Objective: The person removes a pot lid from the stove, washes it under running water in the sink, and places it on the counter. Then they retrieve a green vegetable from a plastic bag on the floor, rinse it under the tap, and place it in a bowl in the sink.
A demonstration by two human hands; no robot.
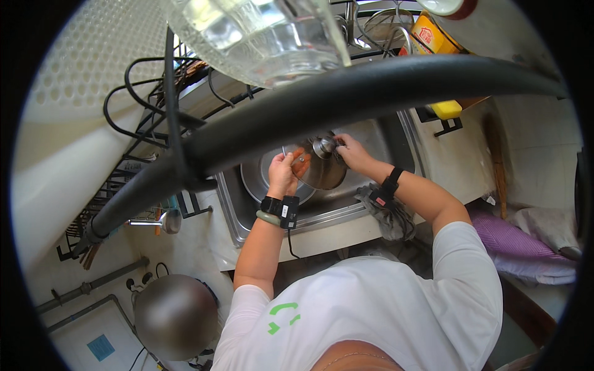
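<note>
Over the sink (371, 134), my left hand (280, 174) grips the left rim of a glass pot lid (325, 176); its fingers show through the glass. The lid is tilted, and its round metal knob (324, 146) faces up. My right hand (355, 153) presses a small dark wad (340, 155), perhaps a steel wool scrubber, against the lid beside the knob. The fingers partly hide the wad. Beneath the lid, a round metal basin (253, 174) sits in the left part of the sink. A black rack bar hides the far side of the sink.
A thick black rack bar (297, 113) crosses above the hands, with a clear glass vessel (264, 41) just beyond it. A grey rag (394, 220) hangs over the sink's front edge. A yellow sponge (447, 109) lies at right. A ladle (169, 221) hangs at left.
</note>
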